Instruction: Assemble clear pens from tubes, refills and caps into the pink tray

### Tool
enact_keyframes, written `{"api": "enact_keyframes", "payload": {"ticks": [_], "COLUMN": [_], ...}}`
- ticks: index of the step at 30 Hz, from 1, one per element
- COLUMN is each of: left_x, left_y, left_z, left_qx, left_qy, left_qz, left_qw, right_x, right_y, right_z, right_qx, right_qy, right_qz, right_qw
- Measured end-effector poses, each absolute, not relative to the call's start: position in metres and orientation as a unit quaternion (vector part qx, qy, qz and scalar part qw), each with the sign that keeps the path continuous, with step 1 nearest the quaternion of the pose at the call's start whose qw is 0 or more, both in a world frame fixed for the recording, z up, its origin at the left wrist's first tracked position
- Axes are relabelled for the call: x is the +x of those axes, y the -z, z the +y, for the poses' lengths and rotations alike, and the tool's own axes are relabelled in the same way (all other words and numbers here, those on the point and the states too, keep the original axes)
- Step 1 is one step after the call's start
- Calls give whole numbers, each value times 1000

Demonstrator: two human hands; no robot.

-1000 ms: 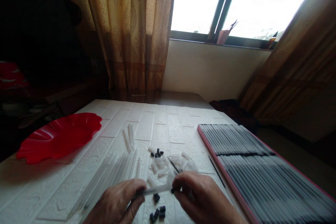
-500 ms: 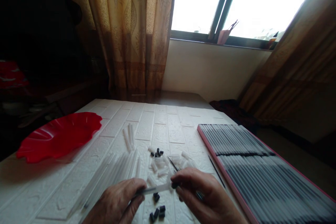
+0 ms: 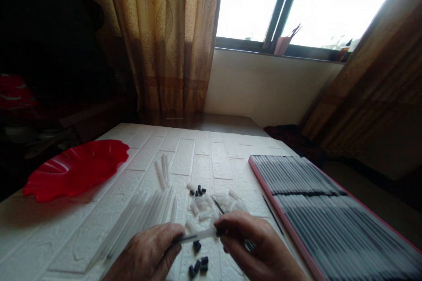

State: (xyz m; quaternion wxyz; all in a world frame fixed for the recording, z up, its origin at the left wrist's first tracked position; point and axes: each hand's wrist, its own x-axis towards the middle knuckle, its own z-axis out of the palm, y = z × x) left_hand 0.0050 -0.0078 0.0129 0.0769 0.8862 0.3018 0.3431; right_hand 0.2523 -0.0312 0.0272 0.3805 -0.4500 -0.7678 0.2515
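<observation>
Qty 1 slim translucent plastic tube (image 3: 198, 235), held over white brick-pattern counter (image 3: 183, 158). L hand (image 3: 150, 246): fingers pinching tube's one end. R hand (image 3: 252, 237): fingers pinching sm. blk cylindrical plug (image 3: 219, 231) at other end. Rel. to tube: loose translucent tubes (image 3: 141, 215), L; loose blk plugs (image 3: 197, 266), near; pink-rimmed rectangular tray (image 3: 265, 185), R.

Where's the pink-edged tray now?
The tray lies at the head view's right, on the white table, right of the right hand and a thin dark rod.

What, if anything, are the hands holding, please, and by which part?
A slim translucent tube: the left hand pinches its left part, while the right hand pinches a small black piece at its right end.
</observation>
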Motion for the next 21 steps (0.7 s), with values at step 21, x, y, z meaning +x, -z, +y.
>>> {"api": "enact_keyframes", "payload": {"ticks": [21], "left_x": [5], "left_y": [-11], "left_z": [-5], "left_qx": [885], "left_qy": [-366], "left_qz": [284], "left_qw": [46], "right_x": [249], "right_y": [-23], "right_z": [-32], "right_qx": [-467], "right_qy": [-534], "right_qz": [-552], "right_qw": [439]}}
